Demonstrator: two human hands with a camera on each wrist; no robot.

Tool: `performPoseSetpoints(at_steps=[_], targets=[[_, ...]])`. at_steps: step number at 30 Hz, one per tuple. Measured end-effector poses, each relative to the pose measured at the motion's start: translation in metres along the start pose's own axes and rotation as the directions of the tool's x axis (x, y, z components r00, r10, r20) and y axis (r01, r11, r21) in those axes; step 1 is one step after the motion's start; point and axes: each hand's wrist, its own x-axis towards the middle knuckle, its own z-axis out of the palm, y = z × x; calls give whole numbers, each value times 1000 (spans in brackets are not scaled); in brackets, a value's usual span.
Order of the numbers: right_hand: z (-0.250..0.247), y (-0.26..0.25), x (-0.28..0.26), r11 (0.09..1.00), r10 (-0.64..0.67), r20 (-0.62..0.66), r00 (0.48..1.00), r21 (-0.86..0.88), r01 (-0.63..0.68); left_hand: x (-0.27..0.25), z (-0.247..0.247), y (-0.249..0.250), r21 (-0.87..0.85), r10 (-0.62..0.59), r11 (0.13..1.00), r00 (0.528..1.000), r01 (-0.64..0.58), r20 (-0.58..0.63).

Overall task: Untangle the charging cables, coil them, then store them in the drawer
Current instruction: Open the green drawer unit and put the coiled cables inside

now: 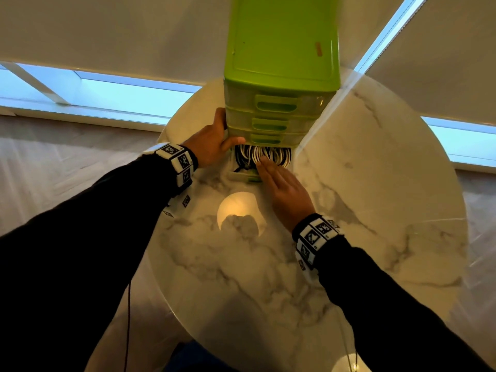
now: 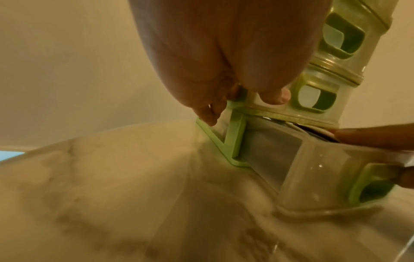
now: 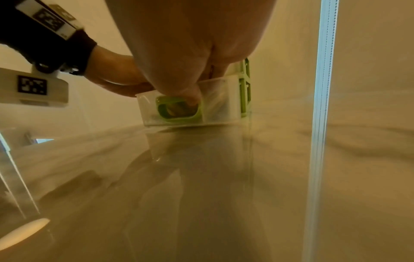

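A: Cables [image 1: 261, 154] lie coiled in the pulled-out bottom drawer [image 1: 243, 176]. Next?

B: Left hand [image 1: 212, 146] grips the cabinet [image 1: 281, 63]. Right hand [image 1: 284, 190], fingers flat on the coils, thumb at the handle, should press down and push squarely.

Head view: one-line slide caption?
Left hand steadies the green drawer unit while the right hand rests flat-fingered on coiled cables in the open bottom drawer.
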Motion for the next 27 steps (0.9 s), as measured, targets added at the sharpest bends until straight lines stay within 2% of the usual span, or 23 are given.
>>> performPoseSetpoints(at_steps=[2,4,5,6,7,8,9,10,11,12,13,15,17,21,24,27], targets=[[1,13,7,999,-17,1,1000,-40,17,1,-1,0,3,-2,1000,1000,2,12],[-1,20,16,993,56,-8,998,-107,-57,1,-3,2,1,-7,1000,1000,7,11],[-3,22,20,979,173,-34,984,-103,-176,0,-3,2,-2,-5,1000,1000,5,8],[-5,24,21,942,323,-80,943,-71,-329,0,-2,1,-7,-1,1000,1000,2,15],[-5,30,18,875,484,-83,871,22,-484,-1,0,0,-37,9,999,1000,-8,27],[-11,34,17,787,607,-40,794,169,-593,-4,3,-3,-101,28,995,999,-24,36],[-14,41,18,692,668,53,742,323,-645,-9,6,-6,-185,45,982,998,-37,43],[-17,49,18,599,668,166,726,459,-656,-14,10,-10,-253,54,966,998,-41,45],[-21,59,20,529,621,297,726,525,-667,-20,14,-13,-271,47,962,998,-32,48],[-25,67,24,503,556,406,725,530,-683,-24,19,-16,-236,23,972,999,-11,47],[-27,73,27,526,518,469,716,486,-698,-28,24,-17,-180,-9,984,1000,14,28],[-25,83,31,549,539,476,695,427,-718,-30,32,-20,-111,-71,992,995,64,-63],[-20,85,38,510,605,432,669,436,-742,-27,36,-20,-110,-108,990,980,90,-168],[-9,84,53,537,733,273,623,329,-777,-16,37,-15,-139,-135,986,928,92,-346],[-8,76,51,540,749,252,613,304,-785,-15,36,-11,-96,-125,991,922,96,-365],[-27,66,49,581,696,337,634,256,-773,-17,31,-2,-79,-129,991,942,110,-310]])
